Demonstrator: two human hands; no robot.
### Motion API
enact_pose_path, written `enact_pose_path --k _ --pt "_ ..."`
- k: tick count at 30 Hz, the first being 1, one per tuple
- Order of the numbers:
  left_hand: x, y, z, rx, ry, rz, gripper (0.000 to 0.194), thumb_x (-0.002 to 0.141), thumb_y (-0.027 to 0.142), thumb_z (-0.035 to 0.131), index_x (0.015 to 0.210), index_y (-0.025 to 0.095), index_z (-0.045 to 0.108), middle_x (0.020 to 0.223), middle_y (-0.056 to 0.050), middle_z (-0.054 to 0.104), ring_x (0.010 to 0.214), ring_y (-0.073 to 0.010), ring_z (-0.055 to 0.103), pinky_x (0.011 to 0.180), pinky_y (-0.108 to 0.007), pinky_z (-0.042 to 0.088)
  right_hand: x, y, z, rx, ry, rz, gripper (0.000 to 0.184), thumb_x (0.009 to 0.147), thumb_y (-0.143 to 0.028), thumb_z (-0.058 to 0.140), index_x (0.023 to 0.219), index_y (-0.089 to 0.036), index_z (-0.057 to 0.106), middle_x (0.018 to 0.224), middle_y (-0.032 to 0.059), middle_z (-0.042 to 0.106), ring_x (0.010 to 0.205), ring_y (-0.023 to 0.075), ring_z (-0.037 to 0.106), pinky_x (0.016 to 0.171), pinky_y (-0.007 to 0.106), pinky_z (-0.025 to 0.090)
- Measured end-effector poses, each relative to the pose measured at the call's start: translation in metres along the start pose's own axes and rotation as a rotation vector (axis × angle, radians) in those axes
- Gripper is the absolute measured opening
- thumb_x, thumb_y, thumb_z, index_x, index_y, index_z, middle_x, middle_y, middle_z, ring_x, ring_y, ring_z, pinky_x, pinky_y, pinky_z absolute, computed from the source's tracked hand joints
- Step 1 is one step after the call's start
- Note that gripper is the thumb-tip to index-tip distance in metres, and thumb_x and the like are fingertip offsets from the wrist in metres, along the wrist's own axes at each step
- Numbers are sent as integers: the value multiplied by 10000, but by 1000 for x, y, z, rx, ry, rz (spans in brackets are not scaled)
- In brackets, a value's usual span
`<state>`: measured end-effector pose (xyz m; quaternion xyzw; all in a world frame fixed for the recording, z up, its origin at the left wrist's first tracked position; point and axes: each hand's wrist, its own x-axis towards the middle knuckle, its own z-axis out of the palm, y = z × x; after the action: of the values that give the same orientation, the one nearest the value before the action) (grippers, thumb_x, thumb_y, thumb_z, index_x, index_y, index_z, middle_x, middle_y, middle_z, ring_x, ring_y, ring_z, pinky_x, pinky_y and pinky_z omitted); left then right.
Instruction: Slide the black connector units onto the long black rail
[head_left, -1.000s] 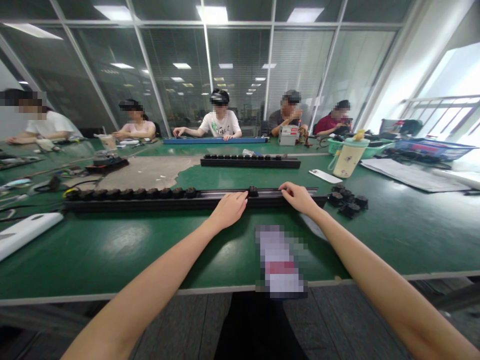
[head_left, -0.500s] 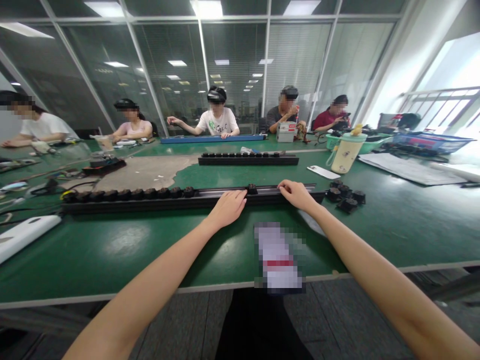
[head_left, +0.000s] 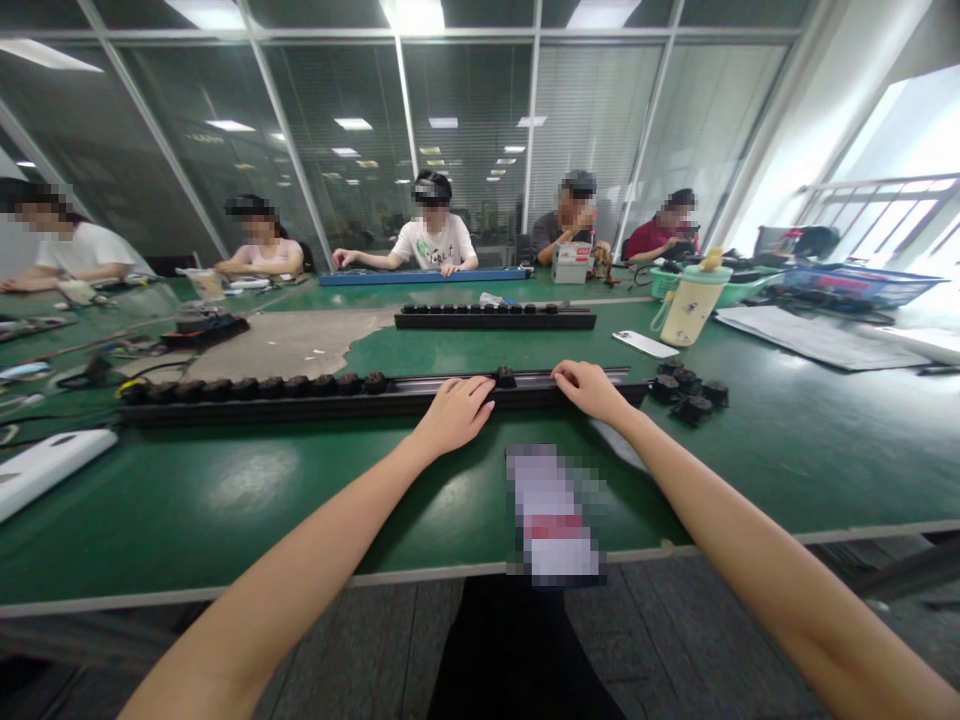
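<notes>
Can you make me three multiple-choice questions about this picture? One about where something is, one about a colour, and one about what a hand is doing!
1. Where are the loose black knobs?
A) On the paper sheet
B) Right of the long black rail
C) In the blue basket

2. What colour is the far bar before the person in the white T-shirt?
A) Red
B) Yellow
C) Blue

3. What is the right hand doing?
A) Holding a phone
B) Touching the rail
C) Lifting a bottle

1: B, they sit past its end.
2: C, it looks blue.
3: B, its fingers lie on it.

Left hand [head_left: 454, 417], 12 o'clock: lying on long black rail [head_left: 247, 400], black knobs along it. Right hand [head_left: 589, 390], 12 to 1 o'clock: fingers curled over same rail. Loose black knobs [head_left: 690, 395], 1 o'clock, just beside rail's end, on green workbench [head_left: 225, 510].
</notes>
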<state>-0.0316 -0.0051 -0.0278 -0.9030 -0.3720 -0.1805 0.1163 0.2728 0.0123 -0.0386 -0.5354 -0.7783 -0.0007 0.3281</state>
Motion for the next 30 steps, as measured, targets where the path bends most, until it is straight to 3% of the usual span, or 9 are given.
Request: enact_pose_path --k 4,8,13,30 --pt "0 0 1 -2 14 -3 454 1136 333 352 1491 154 570 1555 -139 622 1454 -260 564 1247 -468 352 0 -7 1 25 -20 -105 249 985 -265 494 1003 -207 736 863 74 731 865 234 617 867 345 452" --pt "-1 -1 2 -3 21 6 465 1131 343 349 1500 157 562 1561 -146 606 1429 -268 576 1197 -457 403 -1 -17 5 49 -55 -212 277 1016 -292 492 1056 -227 758 1001 86 774 933 242 630 963 389 450" --pt "-1 0 3 -1 21 -14 461 1131 338 353 1504 166 563 1556 -149 606 1413 -278 584 1172 -473 405 -3 -26 11 46 -51 -307 356 1061 -315 452 1242 -222 743 1119 112 761 1000 254 626 1006 419 445" --pt "-2 -2 5 12 8 -35 458 1139 347 354 1532 198 536 1559 -141 602 1427 -275 572 1159 -479 398 -5 -28 22 -31 -72 -321 412 1103 -366 425 1371 -227 705 1168 134 708 1048 269 605 1014 436 483"
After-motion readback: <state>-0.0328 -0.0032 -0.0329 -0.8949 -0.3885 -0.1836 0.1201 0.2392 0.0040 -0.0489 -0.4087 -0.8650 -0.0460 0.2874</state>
